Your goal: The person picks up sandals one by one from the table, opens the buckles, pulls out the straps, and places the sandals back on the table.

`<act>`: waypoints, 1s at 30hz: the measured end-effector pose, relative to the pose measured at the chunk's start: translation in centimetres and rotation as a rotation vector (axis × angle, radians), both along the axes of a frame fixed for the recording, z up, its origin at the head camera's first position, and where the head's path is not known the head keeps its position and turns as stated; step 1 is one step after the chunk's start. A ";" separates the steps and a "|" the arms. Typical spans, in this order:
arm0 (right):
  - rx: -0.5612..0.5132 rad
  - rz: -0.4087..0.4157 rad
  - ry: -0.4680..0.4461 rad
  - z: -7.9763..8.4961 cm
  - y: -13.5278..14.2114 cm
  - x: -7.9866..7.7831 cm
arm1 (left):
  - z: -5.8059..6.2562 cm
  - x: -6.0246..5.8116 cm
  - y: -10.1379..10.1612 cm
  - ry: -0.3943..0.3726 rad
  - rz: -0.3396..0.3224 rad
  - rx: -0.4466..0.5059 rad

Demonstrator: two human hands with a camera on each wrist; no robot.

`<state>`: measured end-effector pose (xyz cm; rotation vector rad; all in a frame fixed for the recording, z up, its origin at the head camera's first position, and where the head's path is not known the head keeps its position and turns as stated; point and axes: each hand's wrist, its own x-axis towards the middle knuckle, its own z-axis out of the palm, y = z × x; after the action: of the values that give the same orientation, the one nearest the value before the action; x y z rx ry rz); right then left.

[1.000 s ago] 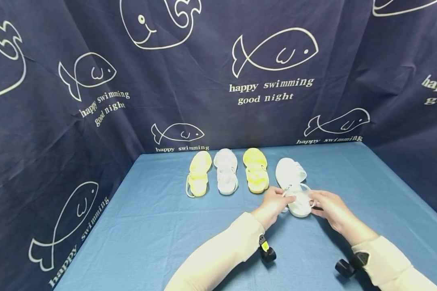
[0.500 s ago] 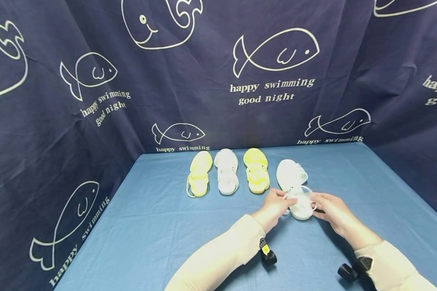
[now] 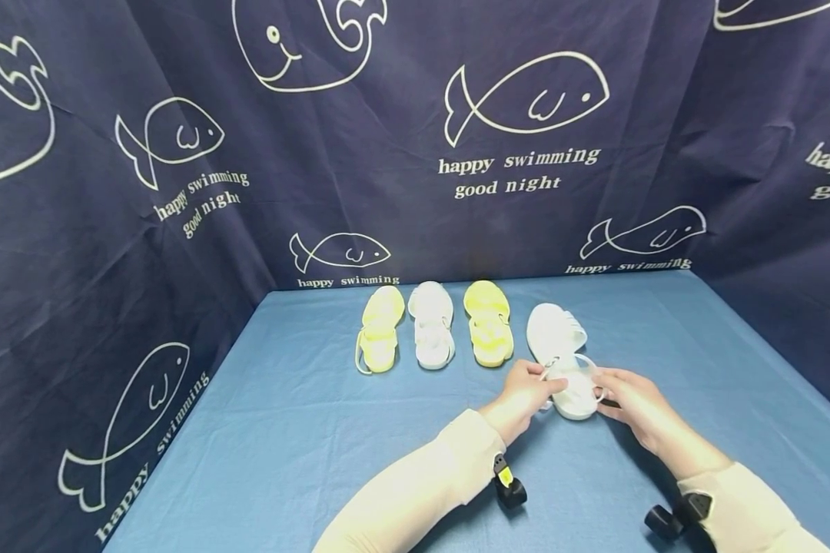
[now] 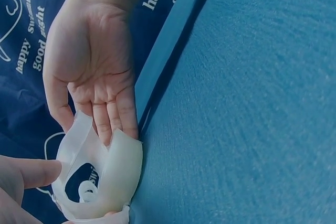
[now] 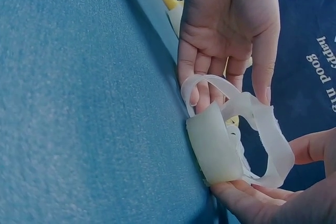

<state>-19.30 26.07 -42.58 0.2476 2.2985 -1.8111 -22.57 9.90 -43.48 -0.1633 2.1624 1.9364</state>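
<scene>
A white sandal [image 3: 548, 334] lies to the right of the row in the head view, its heel end toward the person. My left hand [image 3: 523, 390] pinches its left side by the heel, the thumb over the insole. On the opposite side my right hand [image 3: 629, 403] grips the heel edge beside the raised strap. In the left wrist view the white heel and straps [image 4: 123, 169] show close up between both hands. The right wrist view shows the strap loop [image 5: 210, 80] standing up, with my right hand's fingers [image 5: 247, 198] under the sole.
Left of the held sandal stand a yellow sandal [image 3: 487, 322], a white sandal [image 3: 432, 326] and another yellow sandal [image 3: 382, 330] in a row. They rest on a blue cloth-covered table [image 3: 304, 430]. A dark blue fish-print curtain [image 3: 387, 153] rises behind and at the sides.
Both hands and the held white sandal have shifted slightly to the right and nearer the person. The hold looks the same, and the other sandals stay in place.
</scene>
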 end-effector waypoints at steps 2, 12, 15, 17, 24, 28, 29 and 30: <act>-0.004 -0.002 0.000 0.0 0.0 0.1 | 0.1 0.1 0.0 0.001 0.003 0.002; -0.032 0.000 0.010 -0.2 0.1 0.5 | -0.1 0.4 0.2 -0.001 0.006 -0.004; -0.034 0.001 0.013 -0.2 0.1 0.6 | -0.1 0.4 0.2 0.003 0.009 -0.007; -0.038 -0.002 0.013 -0.2 0.1 0.7 | -0.2 0.5 0.1 0.007 0.005 -0.013; -0.037 0.000 0.006 -0.2 0.2 0.8 | -0.2 0.7 0.0 0.002 -0.006 -0.017; -0.038 0.001 0.001 -0.1 0.2 0.9 | -0.2 0.8 -0.1 0.005 -0.012 -0.023; -0.039 0.001 0.000 -0.1 0.2 0.9 | -0.1 0.8 -0.1 0.007 -0.012 -0.023; -0.041 0.002 0.000 0.0 0.3 1.0 | -0.1 0.8 -0.1 0.007 -0.012 -0.024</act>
<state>-18.35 26.32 -42.62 0.2397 2.2584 -1.8544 -21.74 9.79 -43.59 -0.1468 2.1864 1.9085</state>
